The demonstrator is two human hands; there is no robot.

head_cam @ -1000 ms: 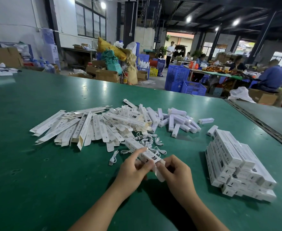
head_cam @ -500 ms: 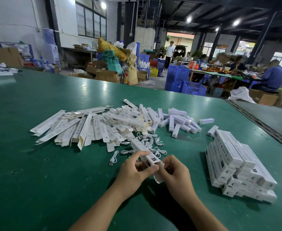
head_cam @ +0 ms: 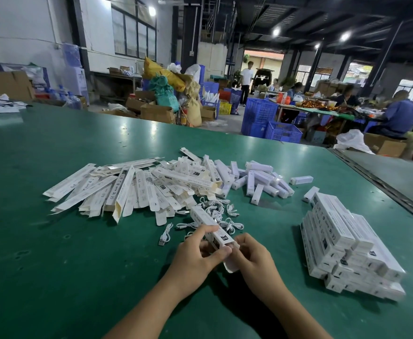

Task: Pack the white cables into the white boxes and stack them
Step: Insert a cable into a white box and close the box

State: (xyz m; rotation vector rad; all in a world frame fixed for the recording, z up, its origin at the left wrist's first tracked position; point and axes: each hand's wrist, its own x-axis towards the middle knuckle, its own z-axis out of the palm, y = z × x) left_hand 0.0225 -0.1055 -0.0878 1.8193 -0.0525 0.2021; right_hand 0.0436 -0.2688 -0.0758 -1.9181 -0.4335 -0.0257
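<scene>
On green table point(head_cam: 53, 265) | one slim white box point(head_cam: 205, 222), near flap open, pinched by left hand point(head_cam: 195, 255) and right hand point(head_cam: 254, 260) | one stack of boxes point(head_cam: 342, 243) | white cables point(head_cam: 225, 216) uncounted.

near end of box point(head_cam: 206, 220) was partly hidden by my left hand point(head_cam: 195, 258) and right hand point(head_cam: 255, 261) | contents: could not tell | print was too small

Both hands, left hand point(head_cam: 195, 255) and right hand point(head_cam: 254, 259), are gripping a long white cardboard box point(head_cam: 210, 226) above the green table point(head_cam: 78, 277), beside stacked white boxes point(head_cam: 347, 245).
</scene>
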